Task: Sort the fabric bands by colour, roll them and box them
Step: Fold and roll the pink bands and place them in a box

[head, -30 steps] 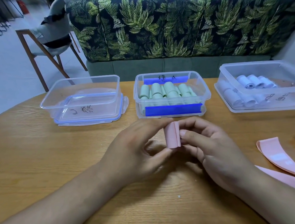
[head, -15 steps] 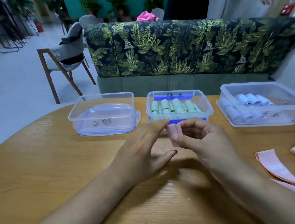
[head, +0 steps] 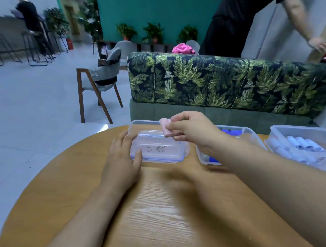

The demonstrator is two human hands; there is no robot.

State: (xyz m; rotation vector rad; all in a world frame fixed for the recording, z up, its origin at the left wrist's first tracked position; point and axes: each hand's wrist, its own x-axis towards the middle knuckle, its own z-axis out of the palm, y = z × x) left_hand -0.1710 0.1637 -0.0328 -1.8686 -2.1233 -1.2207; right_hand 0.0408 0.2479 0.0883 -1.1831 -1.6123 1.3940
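My right hand [head: 193, 128] pinches a rolled pink fabric band [head: 165, 127] and holds it above the left clear plastic box [head: 157, 151], which holds no bands and sits on its blue-rimmed lid. My left hand [head: 122, 158] rests with fingers spread against that box's left side, thumb on its front corner. The middle box [head: 252, 133], mostly hidden by my right forearm, shows blue tape. White rolled bands [head: 301, 145] fill the right box [head: 282, 132].
The round wooden table [head: 162, 207] carries all three boxes along its far edge. Behind it stands a leaf-patterned sofa [head: 221, 77]. A wooden chair [head: 98, 83] is at the left, and a person in black stands behind the sofa at the upper right.
My right hand carried the pink roll left and forward to above the left box. My left hand let go of the roll and moved to that box's side. The view tilted up.
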